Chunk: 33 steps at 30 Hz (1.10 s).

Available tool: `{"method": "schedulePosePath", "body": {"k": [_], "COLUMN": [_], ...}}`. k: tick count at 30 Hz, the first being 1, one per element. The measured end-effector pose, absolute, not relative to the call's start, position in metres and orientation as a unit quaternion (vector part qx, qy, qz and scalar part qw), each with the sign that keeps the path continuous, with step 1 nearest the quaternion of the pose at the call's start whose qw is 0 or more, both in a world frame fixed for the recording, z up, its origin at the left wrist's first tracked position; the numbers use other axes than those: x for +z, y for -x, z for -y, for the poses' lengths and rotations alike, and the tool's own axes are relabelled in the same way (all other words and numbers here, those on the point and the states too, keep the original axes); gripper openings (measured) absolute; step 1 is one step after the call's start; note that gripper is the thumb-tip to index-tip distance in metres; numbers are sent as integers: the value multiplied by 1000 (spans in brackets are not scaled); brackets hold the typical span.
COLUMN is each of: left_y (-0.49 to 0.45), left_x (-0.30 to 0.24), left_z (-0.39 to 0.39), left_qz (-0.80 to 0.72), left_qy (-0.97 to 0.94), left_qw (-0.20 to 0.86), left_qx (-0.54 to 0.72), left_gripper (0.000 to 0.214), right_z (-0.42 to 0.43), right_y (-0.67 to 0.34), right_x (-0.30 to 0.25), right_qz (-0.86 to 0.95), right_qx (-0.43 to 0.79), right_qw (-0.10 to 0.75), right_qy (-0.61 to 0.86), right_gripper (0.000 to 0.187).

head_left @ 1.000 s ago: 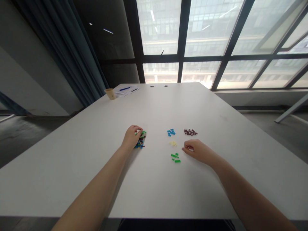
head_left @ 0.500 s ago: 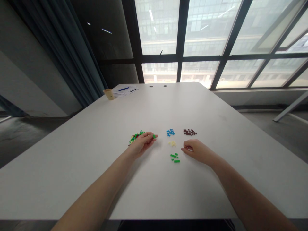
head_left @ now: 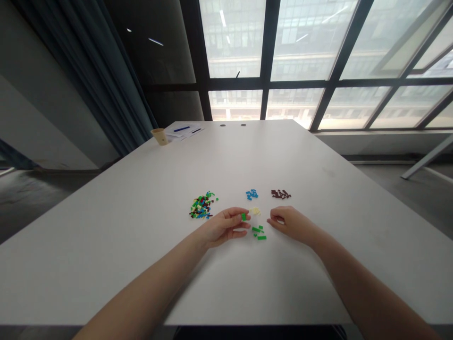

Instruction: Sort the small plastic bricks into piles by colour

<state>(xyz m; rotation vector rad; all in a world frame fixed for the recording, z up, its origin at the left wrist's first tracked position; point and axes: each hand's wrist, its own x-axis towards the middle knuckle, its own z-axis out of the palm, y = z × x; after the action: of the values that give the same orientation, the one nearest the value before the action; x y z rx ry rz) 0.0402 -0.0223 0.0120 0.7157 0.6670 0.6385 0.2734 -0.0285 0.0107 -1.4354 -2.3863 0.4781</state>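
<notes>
My left hand (head_left: 226, 225) pinches a small green brick (head_left: 243, 216) between thumb and fingertips, just left of the green pile (head_left: 259, 232). A mixed heap of coloured bricks (head_left: 202, 207) lies to the left of that hand. My right hand (head_left: 288, 221) rests on the white table (head_left: 226, 264) with its fingers curled, right of the green pile and below the dark brown pile (head_left: 280, 193). A blue pile (head_left: 251, 193) and a small cream pile (head_left: 255, 210) sit between the two hands. Whether the right hand holds anything is hidden.
A tan paper cup (head_left: 159, 136) and papers with pens (head_left: 184, 130) lie at the far left corner of the table. Two round cable holes (head_left: 232, 125) mark the far edge. Large windows and a dark curtain stand beyond.
My left hand left the mixed heap with a green brick and moved right and nearer, to beside the green pile. The right hand stayed put.
</notes>
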Motion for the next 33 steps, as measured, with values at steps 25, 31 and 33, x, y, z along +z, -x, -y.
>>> {"method": "schedulePosePath", "body": {"k": [25, 31, 33], "left_y": [-53, -51, -49], "left_x": [1, 4, 6], "left_z": [27, 23, 20], "left_qz": [-323, -409, -446], "left_qy": [-428, -461, -453], "left_qw": [800, 730, 704], "left_qx": [270, 296, 316], "left_gripper": [28, 31, 32], "right_z": [50, 41, 38], "right_y": [-234, -251, -258], "right_x": [13, 15, 14], "right_qz": [853, 854, 852], "right_qx": [150, 152, 156], "right_qw": [308, 239, 204], "right_qy": [394, 436, 457], "right_gripper": [14, 14, 14]}}
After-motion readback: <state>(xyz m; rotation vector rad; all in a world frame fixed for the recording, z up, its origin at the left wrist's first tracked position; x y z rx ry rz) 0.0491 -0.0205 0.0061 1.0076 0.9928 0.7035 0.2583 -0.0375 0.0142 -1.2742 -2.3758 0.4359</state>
